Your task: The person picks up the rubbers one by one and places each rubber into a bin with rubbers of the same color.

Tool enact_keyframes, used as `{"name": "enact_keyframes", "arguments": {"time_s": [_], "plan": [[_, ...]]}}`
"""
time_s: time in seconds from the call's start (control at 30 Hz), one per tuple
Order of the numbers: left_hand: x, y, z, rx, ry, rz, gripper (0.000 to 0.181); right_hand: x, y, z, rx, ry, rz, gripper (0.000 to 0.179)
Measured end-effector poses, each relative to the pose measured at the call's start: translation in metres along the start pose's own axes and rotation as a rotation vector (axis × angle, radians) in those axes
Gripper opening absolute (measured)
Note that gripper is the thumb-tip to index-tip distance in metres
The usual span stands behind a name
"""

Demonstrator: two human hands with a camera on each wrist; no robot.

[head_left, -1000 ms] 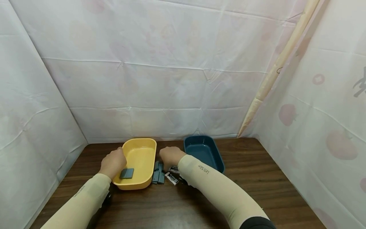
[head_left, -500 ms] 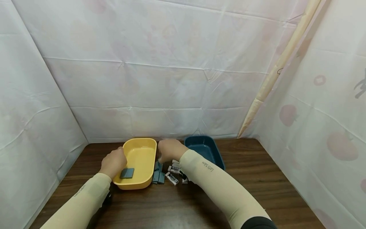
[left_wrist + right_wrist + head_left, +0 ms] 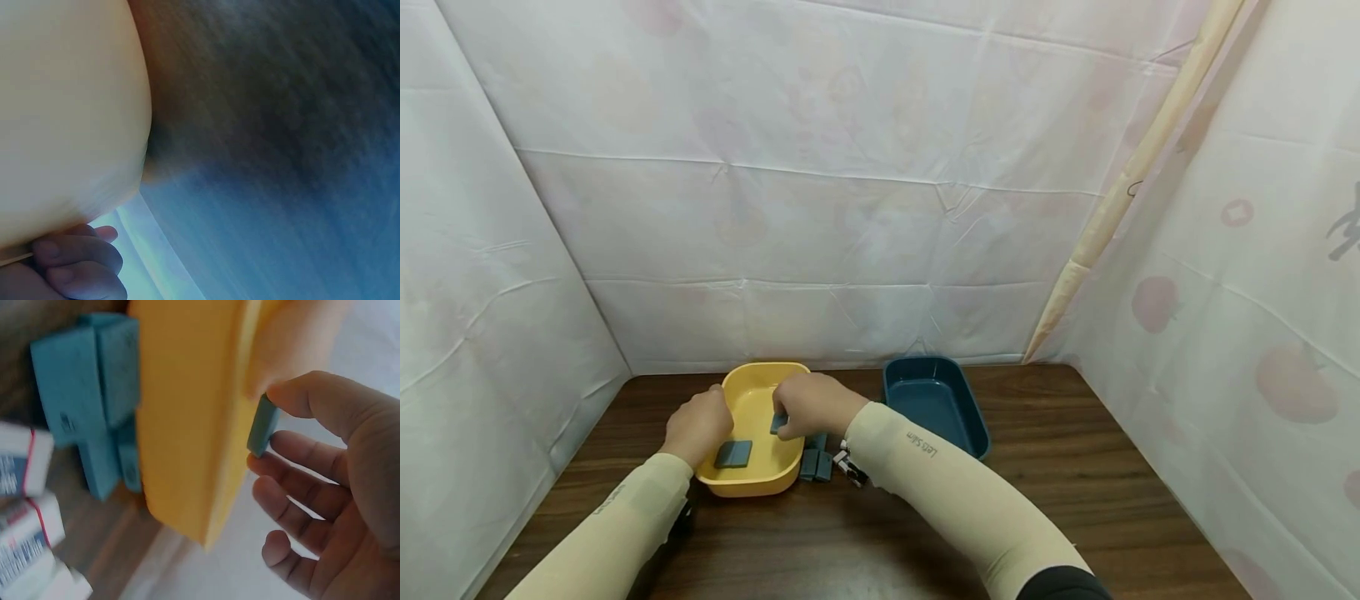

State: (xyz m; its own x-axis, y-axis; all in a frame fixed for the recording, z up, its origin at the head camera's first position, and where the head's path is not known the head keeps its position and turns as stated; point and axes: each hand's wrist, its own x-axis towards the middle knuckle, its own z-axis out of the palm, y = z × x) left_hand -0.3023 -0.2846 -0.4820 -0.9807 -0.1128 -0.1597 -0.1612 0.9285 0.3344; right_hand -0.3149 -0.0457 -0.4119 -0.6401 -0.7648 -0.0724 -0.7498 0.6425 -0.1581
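Observation:
My left hand grips the left rim of the yellow tray; in the left wrist view its curled fingers lie along the tray's pale underside. Between thumb and fingertips, my right hand pinches a small blue-grey rectangular block, held over the tray's right side. Inside the tray near its front lie blue-grey blocks side by side. Several more blue-grey blocks stand against the tray's right outer wall.
White erasers with printed sleeves lie right of the loose blocks, partly hidden under my right forearm in the head view. A dark blue tray stands at the back right. White cloth walls enclose the wooden table.
My right hand has picked up a blue-grey block from the pile between the trays and moved left over the yellow tray. The left hand stays at the rim.

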Motion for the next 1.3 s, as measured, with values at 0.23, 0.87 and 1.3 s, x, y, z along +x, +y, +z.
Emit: {"name": "enact_keyframes", "arguments": {"time_s": [0.23,0.87,1.3], "plan": [[-0.001,-0.001,0.000,-0.014,-0.007,0.005,0.046,0.018,-0.014,0.028,-0.046,-0.034,-0.047,0.052],[-0.001,0.001,-0.002,-0.017,-0.027,-0.012,0.052,0.032,-0.033,0.055,-0.121,-0.065,0.019,0.035],[-0.003,0.003,-0.003,-0.021,-0.030,-0.015,0.046,0.027,-0.027,0.056,-0.064,-0.045,-0.011,0.043]]}}
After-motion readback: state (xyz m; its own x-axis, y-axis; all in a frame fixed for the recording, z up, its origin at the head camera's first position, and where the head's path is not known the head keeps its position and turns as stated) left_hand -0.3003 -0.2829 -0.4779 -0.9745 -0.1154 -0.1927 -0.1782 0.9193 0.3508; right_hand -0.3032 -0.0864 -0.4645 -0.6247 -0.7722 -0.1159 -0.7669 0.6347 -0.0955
